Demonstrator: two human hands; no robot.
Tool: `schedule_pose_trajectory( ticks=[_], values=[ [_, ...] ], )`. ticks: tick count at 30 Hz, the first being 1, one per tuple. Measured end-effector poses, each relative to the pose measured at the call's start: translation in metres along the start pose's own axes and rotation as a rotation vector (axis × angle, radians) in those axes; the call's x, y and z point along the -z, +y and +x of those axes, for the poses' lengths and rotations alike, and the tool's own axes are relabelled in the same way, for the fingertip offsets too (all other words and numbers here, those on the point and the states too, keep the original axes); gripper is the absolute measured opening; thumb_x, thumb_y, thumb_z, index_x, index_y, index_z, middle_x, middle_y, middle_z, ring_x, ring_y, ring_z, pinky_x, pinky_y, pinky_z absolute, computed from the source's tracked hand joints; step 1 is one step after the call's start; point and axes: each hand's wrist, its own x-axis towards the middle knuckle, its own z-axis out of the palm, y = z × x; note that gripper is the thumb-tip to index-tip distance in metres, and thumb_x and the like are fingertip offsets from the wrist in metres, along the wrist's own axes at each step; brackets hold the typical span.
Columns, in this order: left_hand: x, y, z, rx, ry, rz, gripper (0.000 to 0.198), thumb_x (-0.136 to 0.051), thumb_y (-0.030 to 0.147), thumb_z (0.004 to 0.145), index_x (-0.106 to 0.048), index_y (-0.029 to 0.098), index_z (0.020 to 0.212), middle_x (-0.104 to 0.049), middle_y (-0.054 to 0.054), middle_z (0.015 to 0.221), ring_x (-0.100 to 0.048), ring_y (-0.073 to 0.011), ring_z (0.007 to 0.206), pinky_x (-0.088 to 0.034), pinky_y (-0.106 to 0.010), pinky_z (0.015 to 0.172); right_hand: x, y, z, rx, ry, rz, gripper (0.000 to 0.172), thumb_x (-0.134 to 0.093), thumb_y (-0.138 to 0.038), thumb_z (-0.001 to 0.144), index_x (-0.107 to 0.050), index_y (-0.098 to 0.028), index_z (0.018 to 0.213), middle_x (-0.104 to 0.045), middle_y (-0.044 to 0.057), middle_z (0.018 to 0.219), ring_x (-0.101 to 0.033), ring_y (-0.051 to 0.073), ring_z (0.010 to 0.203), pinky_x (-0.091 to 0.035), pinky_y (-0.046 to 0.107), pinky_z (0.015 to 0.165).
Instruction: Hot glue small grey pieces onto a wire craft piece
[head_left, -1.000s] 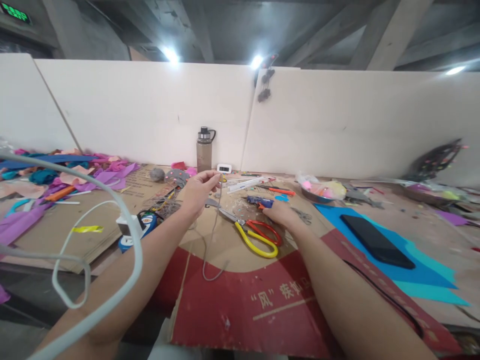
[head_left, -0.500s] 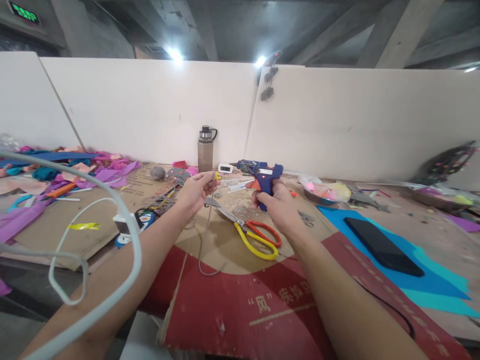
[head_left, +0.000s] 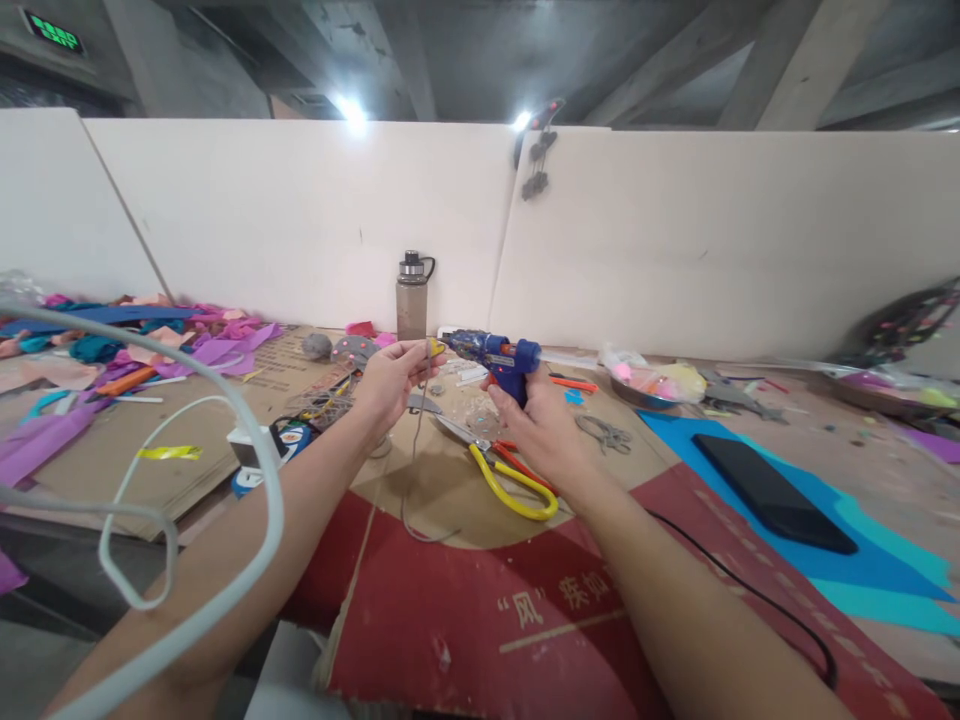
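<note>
My right hand [head_left: 536,420] is wrapped round the grip of a blue hot glue gun [head_left: 504,362], its nozzle pointing left. A glue stick pokes out of its back end. Between the thumb and fingers of my left hand [head_left: 394,382] is a small yellow piece [head_left: 436,347], with the nozzle tip right beside it; whether they touch I cannot tell. A thin grey cord [head_left: 409,490] hangs below my left fingers and curls onto the cardboard. Under my hands lie scissors with yellow and red handles [head_left: 517,492], partly hidden by my right hand.
A bottle [head_left: 411,300] stands against the white partition [head_left: 300,220]. At the right a black phone [head_left: 772,492] rests on blue sheets. Coloured scraps [head_left: 150,330] cover the left side. A white cable [head_left: 274,500] loops across the near left, and a charger [head_left: 251,447] sits by my left forearm.
My right hand has turned the glue gun and brought it left, so its nozzle now meets or nearly meets the yellow piece. My left hand has stayed nearly still.
</note>
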Motion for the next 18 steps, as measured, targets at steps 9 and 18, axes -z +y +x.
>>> schedule_pose_trajectory(
  ticks=[9, 18],
  values=[
    [-0.0038, 0.0025, -0.0044, -0.002, -0.018, 0.007, 0.019, -0.076, 0.026, 0.069, -0.066, 0.012, 0.076, -0.071, -0.006, 0.078, -0.069, -0.0139, 0.070, -0.053, -0.027, 0.072, -0.0017, -0.0007, -0.0031, 0.012, 0.008, -0.039, 0.031, -0.046, -0.035, 0.089, -0.050, -0.018, 0.114, -0.065, 0.013, 0.101, -0.060, 0.027, 0.090, -0.046, 0.042, 0.082],
    [-0.0061, 0.0029, -0.0073, -0.005, -0.030, 0.029, 0.022, -0.078, 0.028, 0.067, -0.065, 0.012, 0.075, -0.071, -0.006, 0.075, -0.070, -0.0159, 0.072, -0.053, -0.028, 0.072, -0.0012, -0.0042, -0.0038, 0.008, 0.009, -0.080, 0.032, -0.046, -0.034, 0.089, -0.051, -0.016, 0.115, -0.064, 0.015, 0.103, -0.060, 0.028, 0.092, -0.045, 0.041, 0.083]
  ],
)
